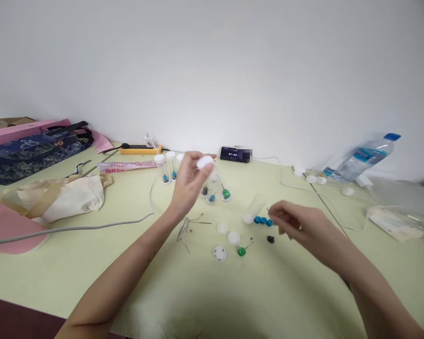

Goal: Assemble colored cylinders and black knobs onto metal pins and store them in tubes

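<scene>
My left hand (190,181) is raised over the middle of the table, its thumb and fingers closed on a round white cap (205,163). Whether a clear tube hangs below the cap, I cannot tell. Just beyond stand a green ball on a stem (226,193) and a blue piece (211,198), both on white bases. My right hand (297,219) is pinched beside a row of blue balls (260,220); a thin tip shows at its fingers, but what they hold is unclear. A clear tube (255,206) leans by the balls. A dark piece (270,239) lies below this hand.
White discs (233,238), a second green ball (241,252) and thin metal rods (184,230) lie in front. Capped tubes (159,160) stand behind left, near a yellow power strip (140,149). A phone (236,155), water bottle (365,159) and cable (92,228) are around.
</scene>
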### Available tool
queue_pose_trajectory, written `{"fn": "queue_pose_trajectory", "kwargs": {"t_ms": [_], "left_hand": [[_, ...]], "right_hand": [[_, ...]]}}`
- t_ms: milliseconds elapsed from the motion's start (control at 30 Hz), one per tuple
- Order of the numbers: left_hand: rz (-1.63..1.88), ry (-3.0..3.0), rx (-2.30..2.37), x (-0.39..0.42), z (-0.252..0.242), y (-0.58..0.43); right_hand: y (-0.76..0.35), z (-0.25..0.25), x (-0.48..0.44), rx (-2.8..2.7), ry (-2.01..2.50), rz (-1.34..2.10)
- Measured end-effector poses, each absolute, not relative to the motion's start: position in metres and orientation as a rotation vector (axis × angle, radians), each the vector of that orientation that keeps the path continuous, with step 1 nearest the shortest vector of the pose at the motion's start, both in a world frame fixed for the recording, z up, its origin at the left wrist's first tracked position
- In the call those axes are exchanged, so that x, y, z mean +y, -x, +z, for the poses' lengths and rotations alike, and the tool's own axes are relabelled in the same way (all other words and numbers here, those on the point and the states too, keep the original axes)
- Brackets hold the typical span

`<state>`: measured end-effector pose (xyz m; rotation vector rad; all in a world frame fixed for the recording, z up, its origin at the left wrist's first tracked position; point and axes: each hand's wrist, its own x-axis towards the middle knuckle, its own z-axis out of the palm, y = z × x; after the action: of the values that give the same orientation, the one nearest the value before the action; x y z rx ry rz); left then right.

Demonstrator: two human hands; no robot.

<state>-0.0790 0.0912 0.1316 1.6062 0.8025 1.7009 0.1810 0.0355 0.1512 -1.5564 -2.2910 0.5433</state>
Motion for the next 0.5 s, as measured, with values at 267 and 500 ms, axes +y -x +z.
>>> {"fn": "queue_pose_trajectory", "kwargs": {"t_ms": [267, 500], "left_hand": [[1.499, -1.150, 0.669, 0.083, 0.132, 0.067], [1.149, -1.258, 0.688, 0.070, 0.120, 0.043]], "right_hand": [[-0.129, 0.184, 0.049, -1.779, 1.026, 0.757], [-0.123, 0.170, 0.051, -1.708, 0.914, 0.879]]}}
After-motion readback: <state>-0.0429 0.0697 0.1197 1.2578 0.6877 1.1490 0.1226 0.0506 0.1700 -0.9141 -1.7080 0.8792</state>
